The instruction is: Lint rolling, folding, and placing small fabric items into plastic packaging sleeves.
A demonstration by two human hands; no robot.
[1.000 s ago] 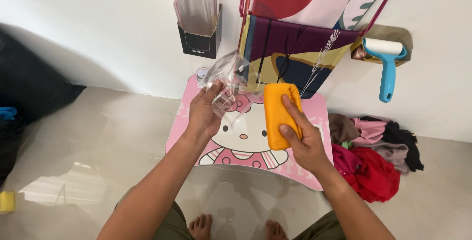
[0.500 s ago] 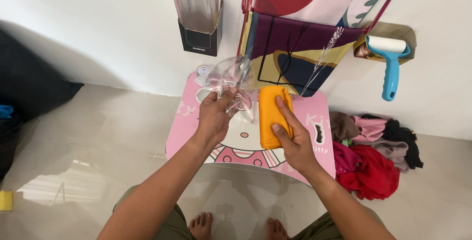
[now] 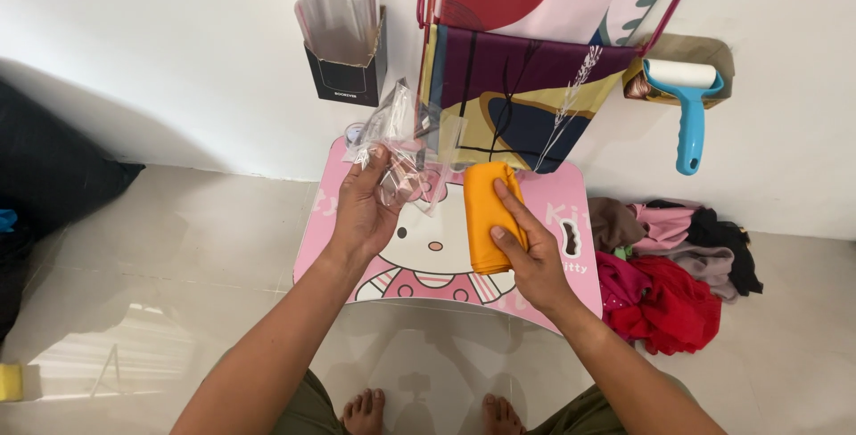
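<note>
Folded orange cloth (image 3: 488, 217) is gripped by the right hand (image 3: 532, 252), held over the pink cartoon table (image 3: 571, 212). Clear plastic bag (image 3: 399, 145) is pinched in the left hand (image 3: 364, 212), just beside the cloth. Cloth is already folded but not yet bagged; bag mouth can't be judged open.

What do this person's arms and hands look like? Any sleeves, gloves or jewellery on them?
Both arms are bare from the lower edge of the picture down to the fingers: no sleeves show, and no gloves. The left hand and the right hand show no rings, and neither wrist shows a watch or band. Fingernails are short and unpainted. Below, olive-green trousers and bare feet show.
</note>
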